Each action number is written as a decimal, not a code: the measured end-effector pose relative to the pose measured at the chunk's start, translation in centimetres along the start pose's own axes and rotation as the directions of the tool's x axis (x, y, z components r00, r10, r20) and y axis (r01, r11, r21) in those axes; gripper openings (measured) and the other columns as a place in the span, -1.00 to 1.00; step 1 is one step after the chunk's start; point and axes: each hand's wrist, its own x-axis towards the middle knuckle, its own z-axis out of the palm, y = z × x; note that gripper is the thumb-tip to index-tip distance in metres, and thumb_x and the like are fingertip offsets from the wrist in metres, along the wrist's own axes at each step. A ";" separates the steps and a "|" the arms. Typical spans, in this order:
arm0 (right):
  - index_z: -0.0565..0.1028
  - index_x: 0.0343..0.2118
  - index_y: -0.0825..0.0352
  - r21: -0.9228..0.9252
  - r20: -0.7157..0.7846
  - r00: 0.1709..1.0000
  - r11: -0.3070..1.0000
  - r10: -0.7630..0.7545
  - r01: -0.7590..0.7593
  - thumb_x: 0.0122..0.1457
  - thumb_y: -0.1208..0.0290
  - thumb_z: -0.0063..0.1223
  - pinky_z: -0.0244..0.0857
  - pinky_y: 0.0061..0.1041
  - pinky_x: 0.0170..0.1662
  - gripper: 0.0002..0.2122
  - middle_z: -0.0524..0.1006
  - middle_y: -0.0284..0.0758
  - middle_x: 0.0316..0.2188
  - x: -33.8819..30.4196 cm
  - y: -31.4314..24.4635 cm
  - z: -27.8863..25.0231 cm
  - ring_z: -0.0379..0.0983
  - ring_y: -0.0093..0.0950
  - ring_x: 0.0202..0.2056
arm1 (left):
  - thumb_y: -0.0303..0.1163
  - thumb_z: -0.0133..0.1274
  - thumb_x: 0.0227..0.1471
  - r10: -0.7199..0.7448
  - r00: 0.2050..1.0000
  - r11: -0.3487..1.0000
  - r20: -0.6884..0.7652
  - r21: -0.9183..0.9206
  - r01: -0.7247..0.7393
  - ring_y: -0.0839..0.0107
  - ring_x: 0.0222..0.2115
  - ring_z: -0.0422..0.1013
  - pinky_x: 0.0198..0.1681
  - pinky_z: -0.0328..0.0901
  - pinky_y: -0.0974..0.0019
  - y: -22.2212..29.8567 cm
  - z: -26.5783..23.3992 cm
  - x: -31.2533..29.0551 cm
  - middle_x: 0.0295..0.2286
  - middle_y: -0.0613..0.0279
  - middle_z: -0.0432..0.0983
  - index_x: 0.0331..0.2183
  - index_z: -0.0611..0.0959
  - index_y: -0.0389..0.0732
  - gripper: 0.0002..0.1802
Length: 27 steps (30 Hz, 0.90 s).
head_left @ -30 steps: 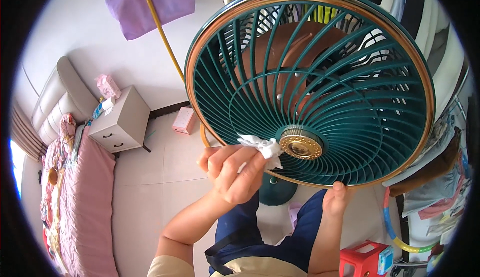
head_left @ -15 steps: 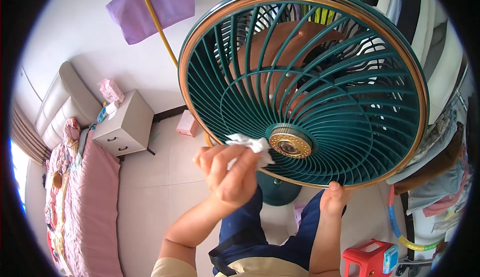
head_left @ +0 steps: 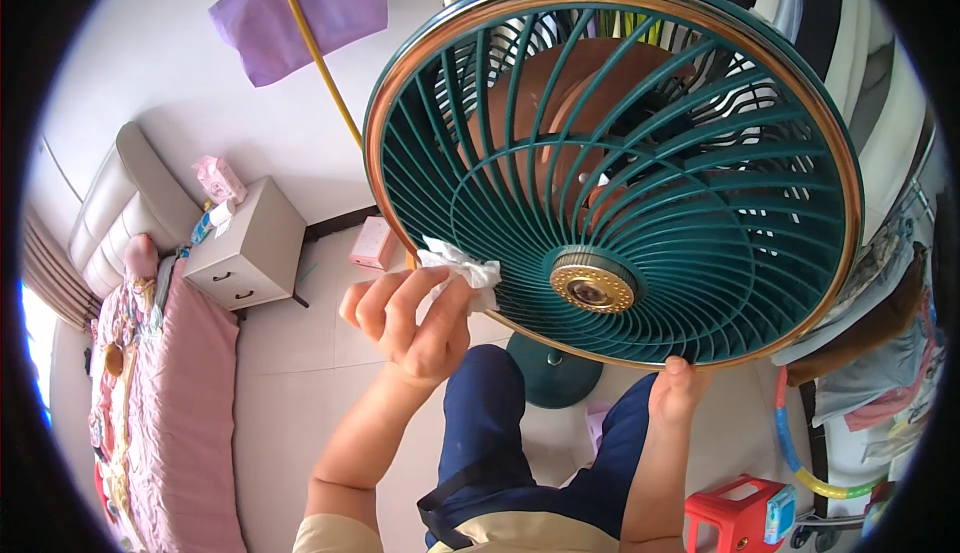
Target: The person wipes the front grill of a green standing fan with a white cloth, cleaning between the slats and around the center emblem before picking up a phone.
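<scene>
A large green fan (head_left: pixel 585 193) with a copper-coloured rim, brown blades and a gold centre cap fills the upper middle, its curved grille tilted toward me. In my left hand (head_left: pixel 410 323) a crumpled white tissue (head_left: pixel 458 265) is pinched, pressed against the lower left of the grille near the rim. My right hand (head_left: pixel 680 391) grips the bottom of the fan's rim, the thumb on the front and the other fingers hidden behind it. Below the grille the fan's round green base (head_left: pixel 555 378) stands on the floor.
A pink-covered bed (head_left: pixel 190 403) and a white nightstand (head_left: pixel 250 243) stand at the left, with a pink tissue box (head_left: pixel 373 243) on the floor. Hanging clothes (head_left: pixel 850 103) crowd the right. A red stool (head_left: pixel 735 518) sits lower right; a purple bag (head_left: pixel 310 18) hangs above.
My left hand has moved left with the tissue, away from the centre cap toward the grille's left edge. The fan's head has shifted slightly right; my right hand stays on the rim.
</scene>
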 end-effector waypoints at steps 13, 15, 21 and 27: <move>0.17 0.08 0.35 0.007 0.079 0.979 0.983 -0.186 0.186 -0.16 0.43 0.18 0.12 -0.53 0.07 -0.33 0.27 -0.39 0.02 0.3 -1.0 1.6 0.21 -0.50 0.01 | -0.68 0.16 -0.37 -0.194 0.980 0.914 -0.043 -0.371 0.165 0.25 -0.51 0.36 -0.47 0.27 0.34 5.1 0.9 1.3 -0.46 0.11 0.42 -0.46 0.57 -0.31 -0.75; 0.15 0.09 0.35 0.013 0.039 0.992 0.993 -0.120 0.119 -0.17 0.41 0.20 0.02 -0.45 0.14 -0.31 0.25 -0.37 0.05 0.3 -1.1 1.2 0.17 -0.45 0.06 | -0.65 0.17 -0.42 -0.132 0.990 0.913 -0.051 -0.396 0.101 0.31 -0.48 0.39 -0.48 0.25 0.35 4.8 1.2 1.2 -0.43 0.14 0.44 -0.43 0.60 -0.30 -0.69; 0.16 0.09 0.35 -0.010 0.126 0.973 0.981 -0.191 0.194 -0.15 0.46 0.13 0.03 -0.49 0.13 -0.34 0.25 -0.36 0.04 0.4 -0.7 1.3 0.18 -0.46 0.04 | -0.66 0.14 -0.41 -0.093 0.996 0.942 -0.015 -0.324 0.084 0.25 -0.47 0.39 -0.46 0.29 0.29 2.2 0.4 0.1 -0.43 0.10 0.43 -0.44 0.59 -0.33 -0.71; 0.18 0.08 0.35 -0.005 0.061 0.980 0.981 -0.191 0.192 -0.16 0.51 0.11 0.06 -0.50 0.11 -0.36 0.27 -0.36 0.03 0.0 0.2 1.3 0.21 -0.47 0.02 | -0.67 0.15 -0.33 -0.134 0.990 0.979 0.053 -0.146 0.140 0.20 -0.46 0.39 -0.42 0.30 0.29 1.0 -0.9 0.6 -0.46 0.12 0.47 -0.47 0.59 -0.29 -0.78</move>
